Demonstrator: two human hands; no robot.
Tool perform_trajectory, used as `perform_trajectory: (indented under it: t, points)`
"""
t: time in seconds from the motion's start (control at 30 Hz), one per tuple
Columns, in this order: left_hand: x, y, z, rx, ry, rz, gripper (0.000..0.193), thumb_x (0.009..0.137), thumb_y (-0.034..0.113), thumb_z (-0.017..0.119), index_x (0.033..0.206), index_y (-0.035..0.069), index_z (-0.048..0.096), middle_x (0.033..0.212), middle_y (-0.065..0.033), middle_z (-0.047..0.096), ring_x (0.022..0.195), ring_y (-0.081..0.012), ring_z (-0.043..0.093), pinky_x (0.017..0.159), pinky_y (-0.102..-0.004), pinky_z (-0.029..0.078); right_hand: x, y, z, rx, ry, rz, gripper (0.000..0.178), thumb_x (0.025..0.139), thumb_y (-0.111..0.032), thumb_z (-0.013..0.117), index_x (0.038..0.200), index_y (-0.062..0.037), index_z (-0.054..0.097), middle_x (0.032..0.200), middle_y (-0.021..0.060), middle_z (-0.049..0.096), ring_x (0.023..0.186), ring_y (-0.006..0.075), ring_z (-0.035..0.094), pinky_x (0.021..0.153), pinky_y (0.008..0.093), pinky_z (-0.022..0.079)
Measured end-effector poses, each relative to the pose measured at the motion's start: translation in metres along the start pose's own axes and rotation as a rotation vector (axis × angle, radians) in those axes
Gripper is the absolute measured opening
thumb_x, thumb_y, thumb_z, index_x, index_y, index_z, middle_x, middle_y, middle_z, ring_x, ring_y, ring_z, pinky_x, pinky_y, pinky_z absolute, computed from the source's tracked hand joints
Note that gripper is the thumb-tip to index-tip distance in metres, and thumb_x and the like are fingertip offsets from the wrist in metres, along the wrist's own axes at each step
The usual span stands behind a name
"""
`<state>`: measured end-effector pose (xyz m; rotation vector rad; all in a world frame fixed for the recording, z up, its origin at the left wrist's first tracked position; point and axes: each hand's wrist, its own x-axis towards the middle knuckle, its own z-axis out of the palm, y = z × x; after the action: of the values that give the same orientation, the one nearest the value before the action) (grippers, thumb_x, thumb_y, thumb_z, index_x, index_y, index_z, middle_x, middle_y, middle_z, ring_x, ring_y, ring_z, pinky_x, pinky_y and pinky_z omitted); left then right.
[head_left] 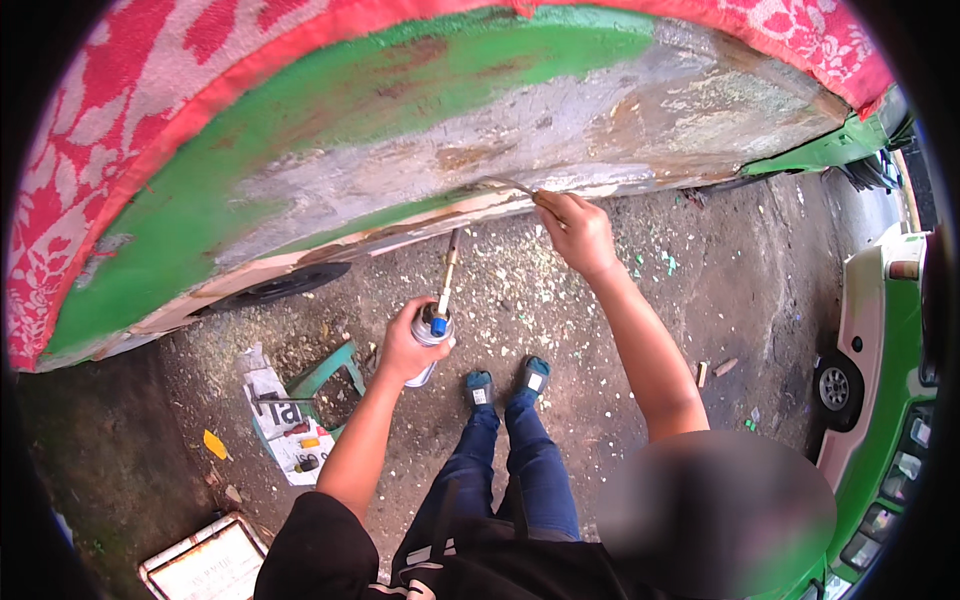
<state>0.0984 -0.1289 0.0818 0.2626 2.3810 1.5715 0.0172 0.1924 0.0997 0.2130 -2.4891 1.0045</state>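
Observation:
My left hand (403,350) is wrapped round the canister of a gas torch (440,322) with a blue knob. The torch's metal nozzle (452,262) points up toward the lower edge of a vehicle's body panel (400,170); no flame can be made out. My right hand (578,232) grips a thin metal scraper (510,184) near that same edge, its blade at or very close to the surface. Green paint covers part of the panel, while grey and brown patches show where paint is gone. Both my feet stand on the ground below.
A red and white patterned cloth (110,150) drapes over the vehicle. Paint flakes litter the ground. A green plastic stool (330,372) stands left, beside a printed sheet (272,400) with small tools. A white board (205,562) lies lower left. Another green vehicle (850,440) is at right.

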Motion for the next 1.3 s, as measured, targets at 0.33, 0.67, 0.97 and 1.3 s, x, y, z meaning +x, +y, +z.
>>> perform_trajectory:
  t: [0.33,0.67,0.97,1.3]
  points:
    - [0.015,0.006,-0.011,0.075,-0.067,0.014,0.063,0.066,0.015,0.085,0.122,0.004,0.057,0.104,-0.0093,0.069,0.097,-0.0183,0.067,0.089,-0.0339,0.053,0.001,0.002,0.007,-0.005,0.130,0.015,0.014,0.087,-0.019,0.072,0.098,-0.0112,0.074,0.082,0.0089,0.070,0.071,0.0310,0.069,0.065,0.0416,0.056]
    - [0.021,0.013,-0.008,0.086,-0.085,0.036,0.061,0.067,0.013,0.085,0.120,0.004,0.058,0.100,-0.0070,0.069,0.093,-0.0148,0.066,0.085,-0.0323,0.053,-0.002,0.000,0.015,-0.041,0.125,0.106,0.013,0.087,-0.020,0.070,0.097,-0.0125,0.075,0.082,0.0111,0.071,0.071,0.0327,0.069,0.066,0.0447,0.056]
    - [0.028,0.008,-0.006,0.110,-0.081,0.072,0.064,0.066,0.017,0.086,0.121,0.004,0.057,0.098,-0.0086,0.069,0.091,-0.0161,0.066,0.084,-0.0329,0.053,-0.004,0.002,0.026,-0.106,0.112,0.116,0.011,0.088,-0.020,0.069,0.095,-0.0128,0.074,0.083,0.0116,0.070,0.072,0.0344,0.069,0.066,0.0436,0.056]
    - [0.026,0.019,-0.014,0.107,-0.095,0.016,0.061,0.066,0.017,0.085,0.120,0.004,0.058,0.099,-0.0079,0.070,0.091,-0.0170,0.067,0.084,-0.0331,0.054,-0.006,0.007,0.044,-0.210,-0.035,0.035,0.014,0.089,-0.017,0.063,0.099,-0.0145,0.072,0.079,0.0131,0.068,0.071,0.0331,0.068,0.064,0.0454,0.056]
